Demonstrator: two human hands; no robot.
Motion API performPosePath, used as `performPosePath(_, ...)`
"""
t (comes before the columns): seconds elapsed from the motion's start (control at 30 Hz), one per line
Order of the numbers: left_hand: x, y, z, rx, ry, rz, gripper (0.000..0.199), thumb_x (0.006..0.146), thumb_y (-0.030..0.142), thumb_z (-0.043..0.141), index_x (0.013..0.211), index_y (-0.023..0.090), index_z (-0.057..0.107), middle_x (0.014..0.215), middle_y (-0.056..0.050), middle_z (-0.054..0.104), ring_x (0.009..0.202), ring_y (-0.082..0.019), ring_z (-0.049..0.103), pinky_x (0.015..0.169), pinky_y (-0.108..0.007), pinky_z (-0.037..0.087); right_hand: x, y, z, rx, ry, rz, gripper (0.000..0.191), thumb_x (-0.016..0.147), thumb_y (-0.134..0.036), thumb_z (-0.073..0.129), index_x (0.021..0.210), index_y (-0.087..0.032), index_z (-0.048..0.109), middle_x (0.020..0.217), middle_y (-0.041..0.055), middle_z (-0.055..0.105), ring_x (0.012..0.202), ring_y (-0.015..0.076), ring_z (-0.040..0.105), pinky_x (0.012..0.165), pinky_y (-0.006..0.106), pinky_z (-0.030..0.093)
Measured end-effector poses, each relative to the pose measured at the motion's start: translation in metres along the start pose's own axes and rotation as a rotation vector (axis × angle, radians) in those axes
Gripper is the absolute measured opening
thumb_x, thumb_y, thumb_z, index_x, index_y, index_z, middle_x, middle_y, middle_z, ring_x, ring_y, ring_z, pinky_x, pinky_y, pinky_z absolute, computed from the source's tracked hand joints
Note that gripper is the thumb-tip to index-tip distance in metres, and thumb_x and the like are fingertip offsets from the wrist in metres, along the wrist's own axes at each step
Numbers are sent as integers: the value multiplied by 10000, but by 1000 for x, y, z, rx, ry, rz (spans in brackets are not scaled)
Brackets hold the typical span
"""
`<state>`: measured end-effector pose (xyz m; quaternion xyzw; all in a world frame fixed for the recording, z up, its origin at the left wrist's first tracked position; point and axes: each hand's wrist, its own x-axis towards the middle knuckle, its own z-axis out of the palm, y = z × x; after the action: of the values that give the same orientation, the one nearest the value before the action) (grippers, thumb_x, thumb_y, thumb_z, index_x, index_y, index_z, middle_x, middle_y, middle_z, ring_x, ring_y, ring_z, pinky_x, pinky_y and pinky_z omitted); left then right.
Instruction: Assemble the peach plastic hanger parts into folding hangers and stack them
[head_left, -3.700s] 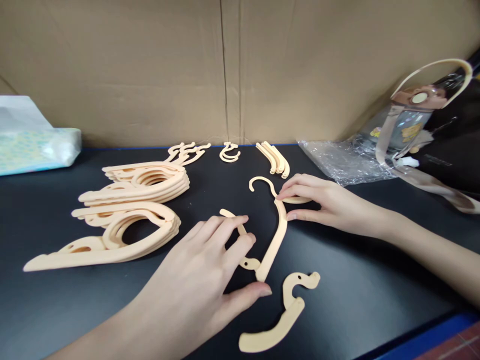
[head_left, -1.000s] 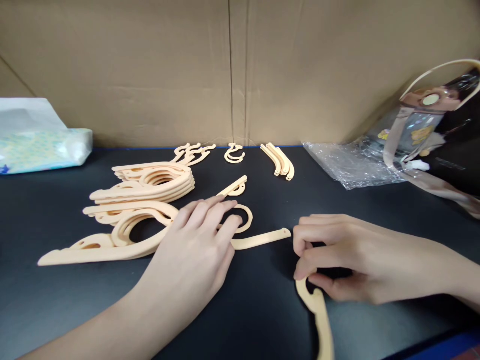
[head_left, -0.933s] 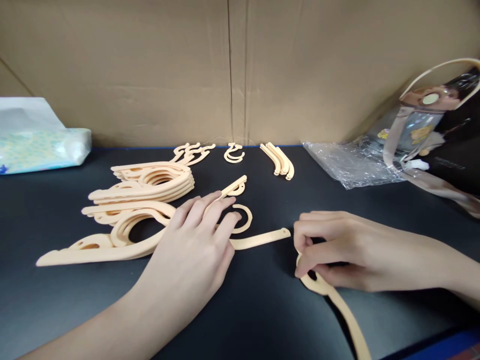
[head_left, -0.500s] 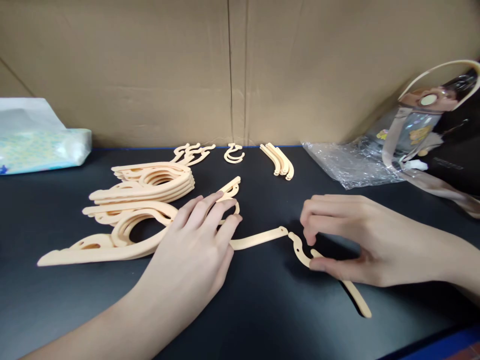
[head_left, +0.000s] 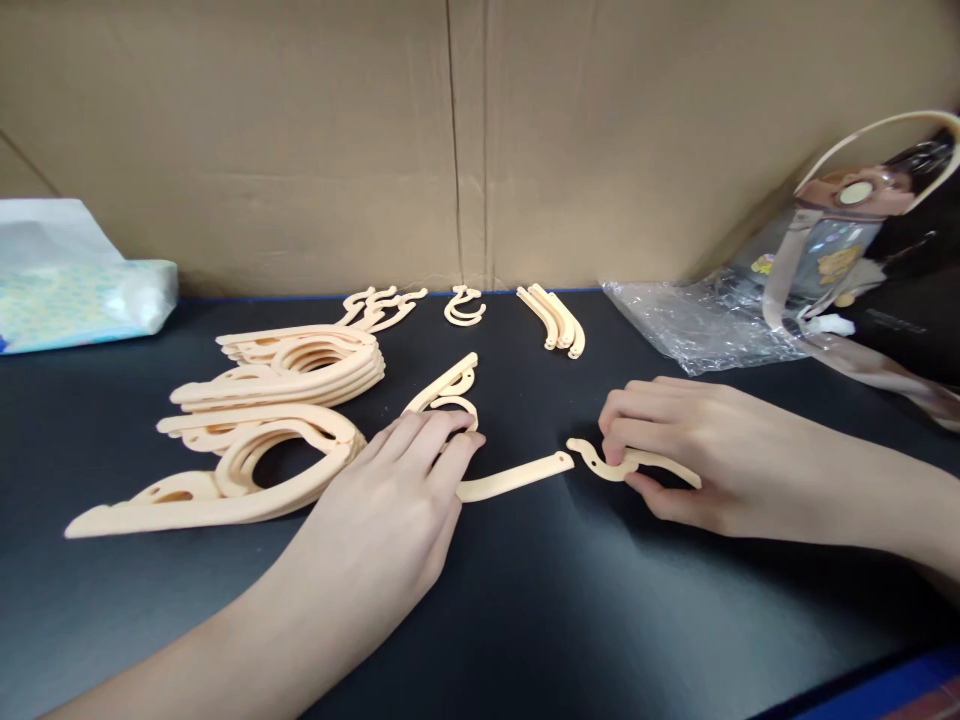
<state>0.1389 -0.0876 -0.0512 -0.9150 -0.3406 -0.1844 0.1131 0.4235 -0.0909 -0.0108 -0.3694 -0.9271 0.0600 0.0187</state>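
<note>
My left hand (head_left: 405,480) rests over a cream hook-and-arm assembly (head_left: 450,385), its fingers bent onto the parts. A cream arm piece (head_left: 517,478) sticks out from under it to the right. In my right hand (head_left: 697,450), a curved cream piece (head_left: 600,465) is pinched between thumb and fingers, with its tip beside the arm piece's holed end. A longer section (head_left: 667,461) of cream plastic shows behind the thumb, partly hidden. Left of my left hand lie stacked folded hangers, a front stack (head_left: 225,500) and a back stack (head_left: 300,375).
Along the back lie several small wavy pieces (head_left: 379,305), a few hooks (head_left: 465,308) and several curved arms (head_left: 555,322). Clear plastic wrap (head_left: 675,320) and a strapped bottle (head_left: 840,250) are at the right. A tissue pack (head_left: 82,300) sits at the left.
My right hand has turned the curved piece, and the long section that pointed toward the front now points right. More of the assembly shows above my left hand, which has barely moved.
</note>
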Motion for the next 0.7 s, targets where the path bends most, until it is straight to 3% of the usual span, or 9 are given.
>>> performPosePath(0.1,1,-1,0,-4,-8,7,428,884,27,357,1192,41,653,1168,-195,699,1077,-358,682,796,-535,634,1,1,1,-8,56,-2,31,913,-233,621,909,-211,599,890,5,601,773,180,552,703,331,400)
performPosePath(0.2,1,-1,1,-25,-21,14,454,887,28,344,1231,31,639,1212,-203,685,1122,-354,672,778,-511,649,3,3,7,-53,151,-11,176,927,-364,660,980,-196,650,974,32,643,807,193,586,729,342,443)
performPosePath(0.3,0,-1,1,-49,-17,8,454,893,39,339,1233,27,640,1224,-203,681,1145,-346,662,800,-500,650,4,3,12,-86,214,-25,159,976,-294,585,981,-188,704,1023,43,675,824,194,614,754,349,473)
performPosePath(0.43,-1,-2,1,-80,-17,3,458,892,27,328,1228,21,639,1231,-199,677,1174,-324,645,857,-480,636,9,1,14,-104,289,-40,227,970,-173,529,870,-156,732,948,51,698,796,189,629,741,349,489)
performPosePath(0.6,1,-5,-1,-83,-6,27,476,882,-15,318,1205,59,660,1256,-175,672,1209,-308,618,910,-483,605,13,0,14,-140,336,-43,263,966,-180,526,778,-134,703,887,70,696,737,187,615,689,352,488)
performPosePath(0.7,6,1,-4,-101,26,58,411,936,47,352,1221,63,648,1249,-167,682,1209,-306,615,952,-492,576,10,2,12,-103,311,-43,226,972,-248,571,842,-146,724,940,73,709,768,192,638,709,353,507)
